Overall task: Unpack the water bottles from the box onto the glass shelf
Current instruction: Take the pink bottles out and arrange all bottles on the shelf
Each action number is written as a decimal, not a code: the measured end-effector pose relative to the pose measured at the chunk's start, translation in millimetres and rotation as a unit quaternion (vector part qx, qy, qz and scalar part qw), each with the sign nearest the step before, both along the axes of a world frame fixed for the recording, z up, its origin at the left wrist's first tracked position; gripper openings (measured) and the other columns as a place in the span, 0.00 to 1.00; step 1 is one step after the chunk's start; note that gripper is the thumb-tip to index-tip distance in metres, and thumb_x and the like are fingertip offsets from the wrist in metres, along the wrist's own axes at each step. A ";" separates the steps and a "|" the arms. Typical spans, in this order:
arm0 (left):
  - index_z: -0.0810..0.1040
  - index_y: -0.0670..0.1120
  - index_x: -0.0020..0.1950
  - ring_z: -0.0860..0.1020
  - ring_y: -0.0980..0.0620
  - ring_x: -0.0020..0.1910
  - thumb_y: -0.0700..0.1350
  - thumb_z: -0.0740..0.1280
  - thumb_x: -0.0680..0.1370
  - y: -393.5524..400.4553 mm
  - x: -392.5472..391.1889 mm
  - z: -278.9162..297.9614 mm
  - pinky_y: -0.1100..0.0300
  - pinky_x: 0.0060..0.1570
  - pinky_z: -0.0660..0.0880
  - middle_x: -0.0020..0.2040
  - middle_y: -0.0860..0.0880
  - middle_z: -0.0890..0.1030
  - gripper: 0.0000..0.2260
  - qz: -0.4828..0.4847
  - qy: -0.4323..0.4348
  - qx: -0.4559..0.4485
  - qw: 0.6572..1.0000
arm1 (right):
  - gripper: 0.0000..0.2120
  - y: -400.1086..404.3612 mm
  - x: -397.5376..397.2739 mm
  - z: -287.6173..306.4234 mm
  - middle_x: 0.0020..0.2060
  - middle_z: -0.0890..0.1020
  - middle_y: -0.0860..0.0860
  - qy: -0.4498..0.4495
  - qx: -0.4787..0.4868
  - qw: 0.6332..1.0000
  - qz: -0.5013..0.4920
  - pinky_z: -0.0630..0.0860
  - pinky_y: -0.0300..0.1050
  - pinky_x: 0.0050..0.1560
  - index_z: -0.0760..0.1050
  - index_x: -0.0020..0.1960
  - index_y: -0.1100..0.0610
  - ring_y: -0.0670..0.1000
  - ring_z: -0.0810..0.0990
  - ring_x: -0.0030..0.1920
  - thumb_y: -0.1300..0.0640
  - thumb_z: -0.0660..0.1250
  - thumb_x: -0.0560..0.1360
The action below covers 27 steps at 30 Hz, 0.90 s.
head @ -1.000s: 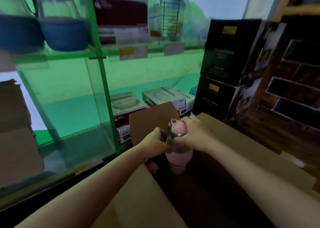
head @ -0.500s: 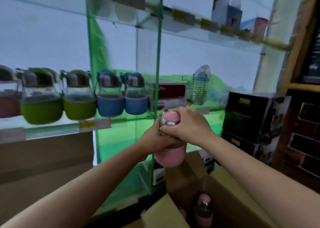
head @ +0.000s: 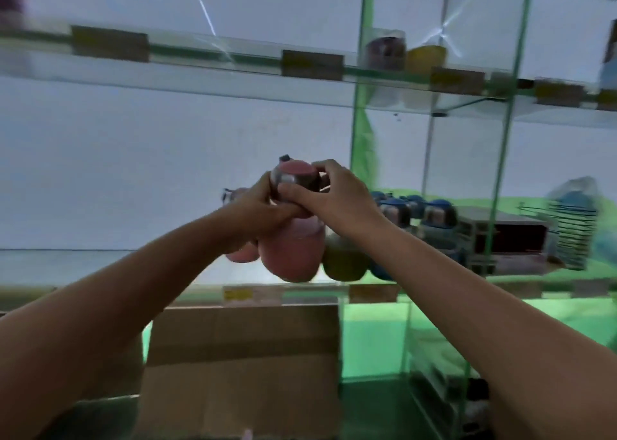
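Glass shelving with green edges fills the view, and the glass shelf (head: 300, 289) at the middle height carries yellow price labels along its front rim. A brown cardboard box (head: 240, 366) stands under this shelf, behind the left forearm. On the shelf at the right lies a dark red carton (head: 507, 239), and just left of it stand blue water bottles (head: 434, 219) in a row. A green water bottle (head: 344, 259) stands between the blue ones and the hands. The pink water bottle (head: 293, 252) is held in the air in front of the shelf, a little tilted, its bottom just above the front rim. Another pink bottle (head: 240, 252) shows partly behind the left hand; the blur hides how it stands. The left hand (head: 253, 216) grips the held bottle at the neck with curled fingers. The right hand (head: 337, 195) is clamped on its metal cap (head: 293, 179), thumb in front and fingers over the top.
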State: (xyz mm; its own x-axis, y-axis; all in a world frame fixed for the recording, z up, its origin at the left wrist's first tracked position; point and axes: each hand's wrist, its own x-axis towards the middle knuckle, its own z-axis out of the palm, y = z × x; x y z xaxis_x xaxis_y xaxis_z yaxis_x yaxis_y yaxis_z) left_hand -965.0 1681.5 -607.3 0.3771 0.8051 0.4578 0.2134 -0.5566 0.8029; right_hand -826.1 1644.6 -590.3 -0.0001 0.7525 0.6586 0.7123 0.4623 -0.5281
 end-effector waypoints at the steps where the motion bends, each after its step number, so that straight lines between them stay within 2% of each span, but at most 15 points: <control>1: 0.68 0.56 0.66 0.79 0.57 0.48 0.47 0.70 0.74 4.0 -20.7 3.5 0.64 0.36 0.77 0.50 0.55 0.79 0.23 0.019 0.008 -0.003 1.000 | 0.33 8.5 -17.8 1.3 0.60 0.77 0.53 0.009 -0.007 1.000 0.022 0.72 0.47 0.60 0.69 0.68 0.56 0.52 0.76 0.60 0.41 0.70 0.69; 3: 0.65 0.55 0.69 0.79 0.56 0.46 0.46 0.69 0.74 13.9 -53.7 2.1 0.65 0.31 0.76 0.50 0.55 0.77 0.25 0.046 0.019 -0.019 0.999 | 0.32 25.0 -47.0 -1.1 0.61 0.77 0.53 0.007 -0.025 0.999 0.048 0.71 0.44 0.60 0.67 0.69 0.56 0.52 0.75 0.61 0.43 0.69 0.71; 4: 0.65 0.56 0.69 0.79 0.55 0.47 0.49 0.71 0.72 20.5 -66.0 -1.1 0.61 0.31 0.78 0.51 0.55 0.78 0.27 0.059 0.023 -0.028 0.998 | 0.30 33.1 -58.5 -4.4 0.61 0.77 0.52 0.002 -0.033 0.998 0.052 0.70 0.43 0.59 0.67 0.69 0.56 0.52 0.75 0.62 0.44 0.69 0.71; 6: 0.65 0.57 0.69 0.80 0.52 0.50 0.55 0.71 0.65 33.2 -85.3 -9.5 0.51 0.37 0.81 0.54 0.54 0.78 0.33 0.086 0.038 -0.053 0.994 | 0.28 49.8 -79.5 -13.0 0.60 0.77 0.53 -0.008 -0.052 0.997 0.059 0.70 0.44 0.58 0.68 0.67 0.57 0.53 0.75 0.61 0.45 0.68 0.73; 7: 0.64 0.57 0.69 0.80 0.51 0.50 0.56 0.70 0.64 41.6 -94.6 -14.2 0.49 0.39 0.81 0.55 0.54 0.77 0.34 0.092 0.043 -0.060 0.993 | 0.26 59.6 -90.7 -17.0 0.59 0.78 0.53 -0.013 -0.062 0.996 0.061 0.70 0.44 0.57 0.69 0.66 0.57 0.53 0.76 0.60 0.45 0.68 0.73; 10: 0.64 0.57 0.69 0.79 0.51 0.50 0.55 0.71 0.68 60.2 -103.8 -23.3 0.52 0.37 0.79 0.55 0.54 0.77 0.31 0.093 0.032 -0.091 0.991 | 0.22 78.2 -102.1 -24.0 0.59 0.77 0.53 -0.014 -0.083 0.994 0.065 0.70 0.44 0.55 0.70 0.64 0.57 0.53 0.75 0.59 0.47 0.66 0.74; 13: 0.62 0.57 0.70 0.79 0.50 0.51 0.55 0.70 0.72 81.9 -108.1 -28.7 0.50 0.37 0.80 0.59 0.52 0.76 0.29 0.095 0.032 -0.116 0.988 | 0.22 98.2 -109.7 -26.3 0.59 0.77 0.53 -0.019 -0.093 0.994 0.056 0.69 0.42 0.53 0.71 0.65 0.57 0.52 0.75 0.59 0.48 0.66 0.74; 15: 0.61 0.56 0.71 0.79 0.49 0.51 0.56 0.70 0.72 92.3 -105.3 -32.6 0.50 0.37 0.80 0.61 0.51 0.75 0.31 0.099 0.042 -0.129 0.986 | 0.24 107.7 -109.4 -29.2 0.61 0.76 0.52 -0.021 -0.101 0.993 0.049 0.69 0.41 0.55 0.70 0.67 0.56 0.52 0.75 0.61 0.49 0.66 0.74; 19: 0.60 0.54 0.71 0.79 0.52 0.47 0.55 0.68 0.74 104.1 -99.7 -39.6 0.56 0.32 0.76 0.59 0.50 0.75 0.29 0.102 0.034 -0.132 0.985 | 0.25 115.9 -106.9 -33.7 0.62 0.76 0.53 -0.016 -0.117 0.993 0.030 0.69 0.42 0.59 0.67 0.69 0.57 0.53 0.74 0.63 0.49 0.65 0.75; 21: 0.60 0.50 0.71 0.79 0.49 0.49 0.55 0.69 0.73 107.6 -99.9 -42.3 0.56 0.34 0.76 0.60 0.48 0.75 0.31 0.109 0.038 -0.139 0.984 | 0.25 116.9 -106.1 -34.8 0.61 0.77 0.53 -0.018 -0.124 0.992 0.027 0.71 0.44 0.56 0.67 0.68 0.57 0.53 0.75 0.61 0.48 0.65 0.75; 24: 0.59 0.45 0.69 0.77 0.47 0.54 0.57 0.72 0.68 105.5 -98.7 -45.6 0.55 0.41 0.76 0.60 0.46 0.74 0.37 0.131 0.038 -0.153 0.979 | 0.26 111.4 -104.7 -37.4 0.61 0.75 0.53 -0.023 -0.143 0.989 0.031 0.67 0.41 0.50 0.64 0.69 0.56 0.53 0.73 0.61 0.48 0.65 0.75; 27: 0.58 0.44 0.67 0.70 0.45 0.62 0.58 0.75 0.62 98.3 -91.5 -42.2 0.51 0.56 0.74 0.61 0.44 0.67 0.41 0.227 0.048 -0.096 0.968 | 0.26 101.4 -97.8 -37.9 0.63 0.73 0.54 -0.028 -0.141 0.989 0.029 0.64 0.40 0.51 0.63 0.69 0.56 0.53 0.72 0.63 0.47 0.65 0.75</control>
State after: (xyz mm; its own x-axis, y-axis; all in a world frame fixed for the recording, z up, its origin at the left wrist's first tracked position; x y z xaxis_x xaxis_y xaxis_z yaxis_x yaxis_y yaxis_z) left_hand -1056.5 1779.8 -649.5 -0.0024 0.9647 0.2634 0.4791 -0.2302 0.8471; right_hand -923.9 1746.0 -628.2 -0.0788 0.9043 0.4195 0.7216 0.3421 -0.6019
